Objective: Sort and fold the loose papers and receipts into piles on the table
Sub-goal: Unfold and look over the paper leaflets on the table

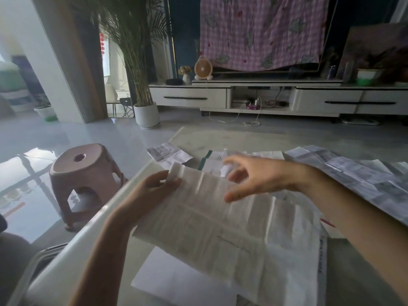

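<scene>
Sheet [220,228], large and creased, sits over the near part of the table [61,268], its long axis running from the far left corner down toward our near right. At far left a stool [84,173] stands on the floor beside the table. Our left hand [152,191] pinches the sheet's far left corner between thumb and fingers, holding it raised so that it curls. Beyond it lie receipts [170,153], and under the sheet a blank page [176,281] lies flat. Our right hand [254,180] hovers over the sheet's far edge, fingers spread and loose, gripping nothing. We judge the fold turns on this: the sheet lies below those fingers and nearer to us, and the right hand is the one closer to its free far edge. At right a wide folded-out paper [353,173] lies on the table. Blur hides whether any right fingertip touches the sheet, the print is unreadable, and the sheet's near right corner is cut off.
</scene>
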`<state>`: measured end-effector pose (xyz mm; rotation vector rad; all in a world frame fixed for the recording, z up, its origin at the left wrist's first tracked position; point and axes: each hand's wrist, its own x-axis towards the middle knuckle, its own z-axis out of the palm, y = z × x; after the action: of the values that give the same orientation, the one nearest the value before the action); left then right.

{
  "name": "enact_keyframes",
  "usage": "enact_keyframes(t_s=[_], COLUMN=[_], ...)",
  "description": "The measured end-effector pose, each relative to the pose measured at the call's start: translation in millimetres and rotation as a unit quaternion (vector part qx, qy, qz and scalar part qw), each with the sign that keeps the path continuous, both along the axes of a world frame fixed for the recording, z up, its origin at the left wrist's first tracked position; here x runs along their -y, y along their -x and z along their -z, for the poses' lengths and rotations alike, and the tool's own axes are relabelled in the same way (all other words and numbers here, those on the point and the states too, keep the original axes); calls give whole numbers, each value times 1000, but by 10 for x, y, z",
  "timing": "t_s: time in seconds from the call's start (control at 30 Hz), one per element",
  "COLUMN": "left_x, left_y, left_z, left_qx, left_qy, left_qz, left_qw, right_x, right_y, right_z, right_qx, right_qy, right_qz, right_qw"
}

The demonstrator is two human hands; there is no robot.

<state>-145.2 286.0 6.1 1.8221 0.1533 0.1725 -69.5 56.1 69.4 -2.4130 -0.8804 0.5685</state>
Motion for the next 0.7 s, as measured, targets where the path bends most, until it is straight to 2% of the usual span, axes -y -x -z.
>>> enact_keyframes(t_s=[0.07,0.13,0.2,0.23,0.27,0.33,0.4,0.47,0.53,0.7], left_x=[-12,-70,-80,-59,-24,92,280,397,406,347], left_y=[-13,-32,-32,-30,-36,-54,-40,-63,-81,-29], left_z=[5,17,14,21,38,105,132,159,212,206], left_qx=[-4,-16,-23,-23,-29,-48,-43,-18,-4,-19], left_qy=[36,182,368,423,435,382,295,273,258,242], left_qz=[4,-5,70,103,129,151,152,95,39,71], left_qw=[999,983,927,900,891,910,942,957,965,967], right_x=[-34,5,83,119,150,167,169,165,165,162], right_y=[-76,-139,-174,-177,-172,-128,-94,-64,-36,8], right_z=[97,178,244,261,280,328,392,433,465,533], right_qx=[-76,-95,-127,-164,-205,-241,-234,-223,-235,-271], right_qy=[21,-44,-156,-219,-274,-330,-347,-360,-370,-404], right_qz=[-35,-26,34,75,112,161,176,178,174,176], right_qw=[996,994,979,959,933,898,891,888,882,856])
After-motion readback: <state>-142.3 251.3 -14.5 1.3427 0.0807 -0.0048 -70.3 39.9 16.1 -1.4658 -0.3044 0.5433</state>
